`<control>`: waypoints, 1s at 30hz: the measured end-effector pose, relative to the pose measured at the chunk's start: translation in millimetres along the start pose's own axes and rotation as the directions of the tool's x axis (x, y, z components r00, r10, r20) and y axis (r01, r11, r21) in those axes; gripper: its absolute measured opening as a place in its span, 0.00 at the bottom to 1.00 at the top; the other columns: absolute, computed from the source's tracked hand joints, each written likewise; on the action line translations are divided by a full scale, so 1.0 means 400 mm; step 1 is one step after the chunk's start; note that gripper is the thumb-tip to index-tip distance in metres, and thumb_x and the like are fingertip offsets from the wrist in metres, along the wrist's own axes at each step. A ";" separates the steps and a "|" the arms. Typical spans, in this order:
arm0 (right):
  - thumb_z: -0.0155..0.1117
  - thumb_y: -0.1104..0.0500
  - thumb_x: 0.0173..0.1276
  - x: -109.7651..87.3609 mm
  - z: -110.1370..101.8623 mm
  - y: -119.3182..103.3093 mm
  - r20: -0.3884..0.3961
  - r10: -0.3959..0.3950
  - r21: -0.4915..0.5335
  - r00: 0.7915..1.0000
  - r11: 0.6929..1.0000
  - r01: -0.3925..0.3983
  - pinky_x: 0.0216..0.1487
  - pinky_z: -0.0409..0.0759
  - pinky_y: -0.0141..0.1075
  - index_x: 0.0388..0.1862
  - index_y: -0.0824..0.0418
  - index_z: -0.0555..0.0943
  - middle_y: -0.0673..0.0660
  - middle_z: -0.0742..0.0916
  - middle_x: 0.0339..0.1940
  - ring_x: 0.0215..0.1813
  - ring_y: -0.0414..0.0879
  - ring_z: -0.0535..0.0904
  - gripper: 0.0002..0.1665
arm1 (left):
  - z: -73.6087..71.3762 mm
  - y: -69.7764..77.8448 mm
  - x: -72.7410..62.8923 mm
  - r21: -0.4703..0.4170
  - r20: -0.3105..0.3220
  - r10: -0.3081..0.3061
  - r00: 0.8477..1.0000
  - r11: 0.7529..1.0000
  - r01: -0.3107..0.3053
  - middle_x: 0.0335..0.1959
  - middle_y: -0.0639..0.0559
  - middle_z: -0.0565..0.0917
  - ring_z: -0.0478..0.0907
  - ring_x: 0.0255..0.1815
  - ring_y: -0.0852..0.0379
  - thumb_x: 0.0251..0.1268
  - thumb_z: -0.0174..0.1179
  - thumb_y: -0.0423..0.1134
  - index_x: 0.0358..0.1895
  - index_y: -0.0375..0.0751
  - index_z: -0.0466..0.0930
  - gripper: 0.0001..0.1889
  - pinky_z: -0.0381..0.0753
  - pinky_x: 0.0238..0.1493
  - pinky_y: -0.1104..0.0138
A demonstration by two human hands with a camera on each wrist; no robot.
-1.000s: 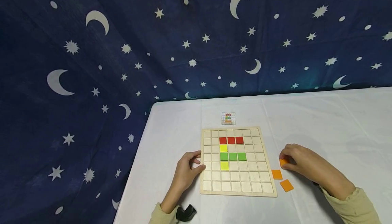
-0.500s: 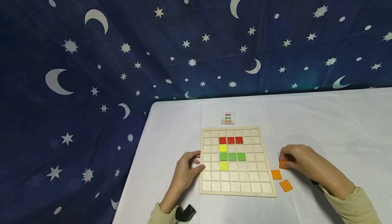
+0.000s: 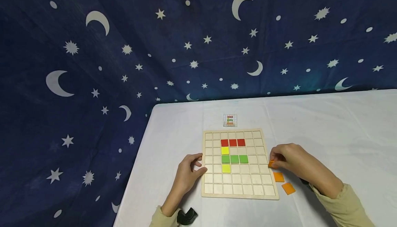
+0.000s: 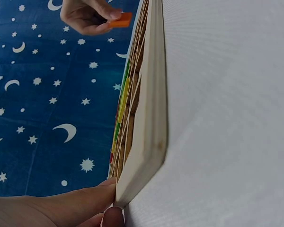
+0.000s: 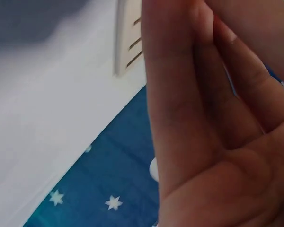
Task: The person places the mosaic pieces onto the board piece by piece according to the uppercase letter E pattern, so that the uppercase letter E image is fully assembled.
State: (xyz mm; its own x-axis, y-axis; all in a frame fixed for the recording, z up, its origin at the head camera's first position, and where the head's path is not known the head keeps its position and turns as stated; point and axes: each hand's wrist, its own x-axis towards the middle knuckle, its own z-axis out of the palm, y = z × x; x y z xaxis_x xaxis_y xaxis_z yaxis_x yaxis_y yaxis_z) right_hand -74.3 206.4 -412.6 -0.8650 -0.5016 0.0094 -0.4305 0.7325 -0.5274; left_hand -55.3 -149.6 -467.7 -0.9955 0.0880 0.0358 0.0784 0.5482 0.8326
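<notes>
A square wooden grid board (image 3: 243,178) lies on the white table, with red tiles (image 3: 233,142), green tiles (image 3: 234,159) and two yellow tiles (image 3: 226,168) in its cells. My left hand (image 3: 185,175) holds the board's left edge; the left wrist view has thumb and finger at the board's rim (image 4: 154,94). Between thumb and fingers my right hand (image 3: 291,156) pinches an orange tile (image 3: 271,164), just by the board's right edge. The left wrist view shows that tile (image 4: 120,20) raised off the surface. Palm and fingers (image 5: 175,104) fill the right wrist view; the tile is hidden there.
Two loose orange tiles (image 3: 288,188) lie right of the board. A small printed card (image 3: 230,120) with a coloured grid pattern lies behind it. A dark blue cloth (image 3: 198,40) with moons and stars hangs beyond the table's back edge.
My right hand has moved left with the orange tile, from beside the loose tiles to the board's right edge. The left hand has stayed at the board.
</notes>
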 end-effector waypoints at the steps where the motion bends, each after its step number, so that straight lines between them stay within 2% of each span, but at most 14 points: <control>1: 0.76 0.64 0.54 0.006 0.003 -0.007 0.003 -0.004 0.010 1.000 1.000 0.004 0.30 0.71 0.29 0.23 0.48 0.79 0.38 0.78 0.23 0.27 0.29 0.68 0.15 | -0.001 0.000 0.000 0.001 0.002 0.000 1.000 1.000 0.000 0.42 0.49 0.82 0.77 0.37 0.57 0.53 0.72 0.30 0.56 0.35 0.81 0.24 0.72 0.33 0.75; 6: 0.77 0.62 0.54 0.036 0.028 -0.043 0.008 -0.034 0.041 0.999 0.999 0.034 0.28 0.69 0.28 0.23 0.49 0.78 0.39 0.76 0.21 0.26 0.30 0.66 0.15 | -0.002 0.000 0.001 -0.001 0.001 -0.007 1.000 1.000 0.007 0.43 0.48 0.82 0.78 0.38 0.56 0.53 0.72 0.30 0.57 0.35 0.81 0.24 0.72 0.33 0.75; 18: 0.78 0.61 0.53 0.095 0.079 -0.113 -0.006 -0.122 0.042 0.992 0.992 0.122 0.27 0.67 0.27 0.21 0.50 0.78 0.38 0.76 0.19 0.25 0.30 0.65 0.15 | -0.001 -0.002 0.001 -0.005 0.008 0.002 1.000 1.000 -0.002 0.42 0.49 0.82 0.77 0.37 0.57 0.52 0.73 0.30 0.56 0.35 0.81 0.24 0.71 0.32 0.75; 30: 0.78 0.59 0.54 0.128 0.126 -0.164 0.031 -0.194 0.055 0.981 0.980 0.192 0.30 0.70 0.28 0.23 0.51 0.80 0.38 0.78 0.22 0.26 0.31 0.67 0.12 | -0.001 -0.003 0.001 -0.005 0.011 0.007 1.000 1.000 -0.007 0.42 0.49 0.82 0.77 0.37 0.57 0.53 0.73 0.31 0.56 0.34 0.81 0.25 0.72 0.32 0.75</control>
State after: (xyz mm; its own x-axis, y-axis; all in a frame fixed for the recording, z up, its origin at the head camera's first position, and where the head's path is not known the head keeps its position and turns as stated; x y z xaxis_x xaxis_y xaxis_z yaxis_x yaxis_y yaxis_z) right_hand -77.4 109.3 -420.3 -0.7569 -0.6480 0.0853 -0.5738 0.5963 -0.5614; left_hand -55.7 -150.7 -468.4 -0.9943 0.1008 0.0354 0.0848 0.5435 0.8351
